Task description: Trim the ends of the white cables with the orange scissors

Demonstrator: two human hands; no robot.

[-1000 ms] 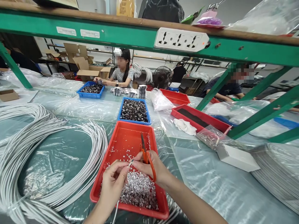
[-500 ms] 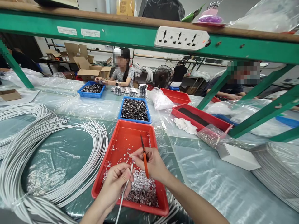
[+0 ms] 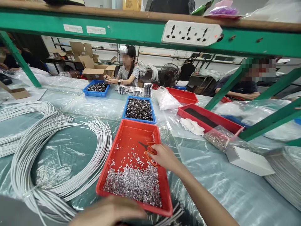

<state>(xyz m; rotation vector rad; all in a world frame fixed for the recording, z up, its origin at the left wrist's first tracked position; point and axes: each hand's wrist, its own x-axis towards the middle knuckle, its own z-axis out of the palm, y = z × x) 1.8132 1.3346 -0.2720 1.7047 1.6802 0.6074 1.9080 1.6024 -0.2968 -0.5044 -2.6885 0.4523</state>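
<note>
In my right hand [image 3: 166,157] is a pair of orange-handled scissors [image 3: 148,148]; the fingers are in the handles and the dark blades point to the far left. The scissors are above a red tray [image 3: 128,133], whose near half holds a heap of small silvery scraps [image 3: 134,185]. My left hand [image 3: 113,211] is low at the bottom edge, in front of the tray's near rim, smeared by motion. Its fingers are not clear, and I cannot tell if it holds anything. Beside it, light cable ends [image 3: 174,216] stick out under the tray's near right corner.
Large coils of white cable [image 3: 25,150] lie at left. Beyond the tray stands a blue tray [image 3: 153,116] of small dark metal parts. At right are a long red bin [image 3: 223,124] and a white box [image 3: 249,160]. A green shelf beam [image 3: 131,33] crosses overhead; a co-worker [image 3: 127,75] sits opposite.
My left hand has moved down and toward me, away from the right hand. The white cable it held is no longer seen there. The scissors have swung from upright to pointing left.
</note>
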